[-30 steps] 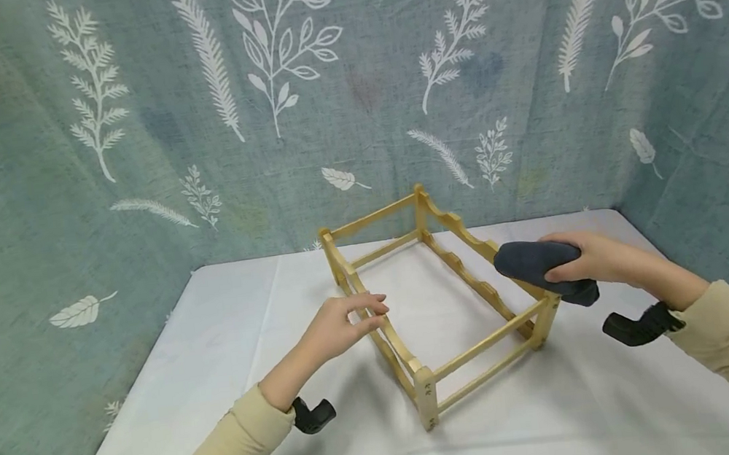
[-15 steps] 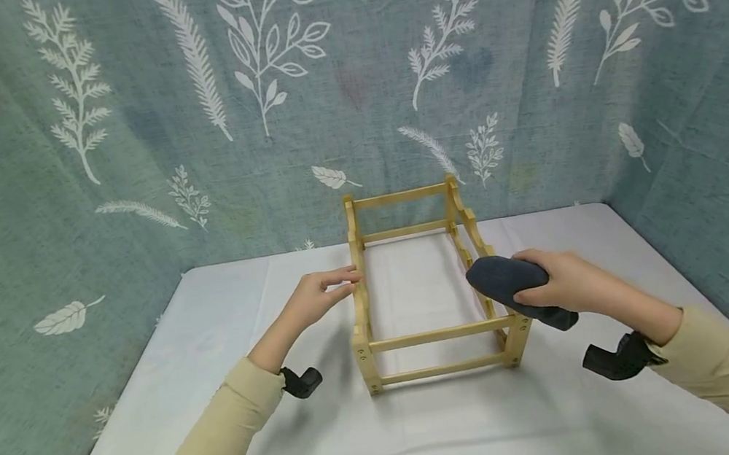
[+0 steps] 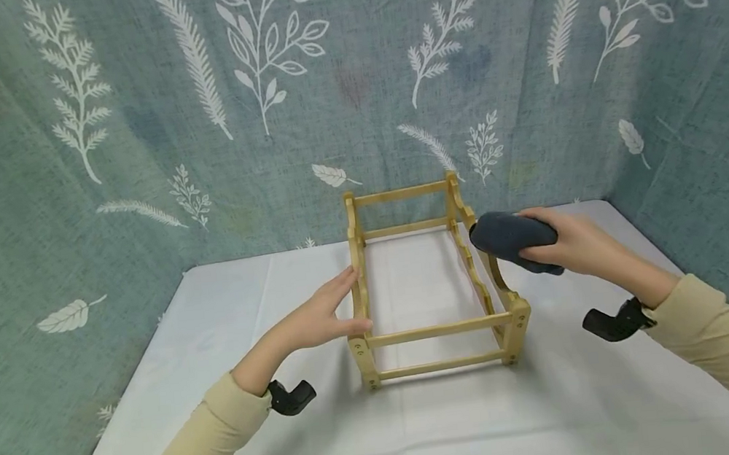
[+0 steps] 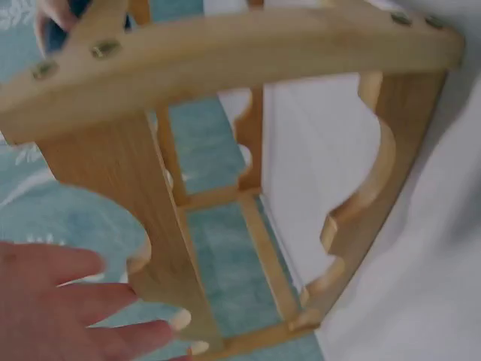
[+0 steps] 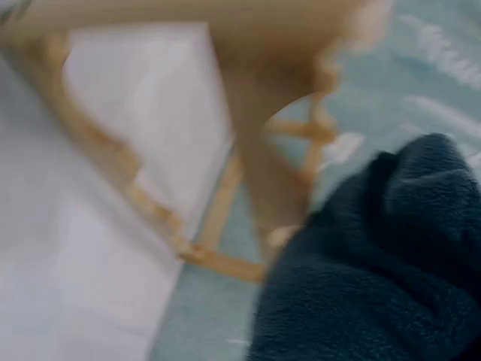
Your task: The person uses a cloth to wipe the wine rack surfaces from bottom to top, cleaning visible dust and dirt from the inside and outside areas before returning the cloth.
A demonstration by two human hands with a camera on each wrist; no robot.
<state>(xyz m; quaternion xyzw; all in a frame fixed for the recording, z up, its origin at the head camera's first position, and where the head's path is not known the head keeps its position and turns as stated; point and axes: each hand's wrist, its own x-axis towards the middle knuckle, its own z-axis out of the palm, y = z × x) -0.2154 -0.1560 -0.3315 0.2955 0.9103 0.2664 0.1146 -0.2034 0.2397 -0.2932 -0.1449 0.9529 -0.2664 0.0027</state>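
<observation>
Right hand [image 3: 573, 240] has its fingers wrapped round a dark blue fuzzy bundle [image 3: 506, 234], right of centre, by the right side of this wooden rack [image 3: 440, 331]. Left hand [image 3: 317, 318], just left of centre, fingers spread along the rack's left side, can't tell if they're touching. Rack's mid-frame on the white counter [image 3: 307, 453].

In the head view, the tabletop [image 3: 456, 424] is being brightly lit, and soft shadows are being cast beside the wooden rack [image 3: 440, 330]. The rack is being smeared by blur in the right wrist view; in the left, fingers [image 4: 94, 302] are being softened.
</observation>
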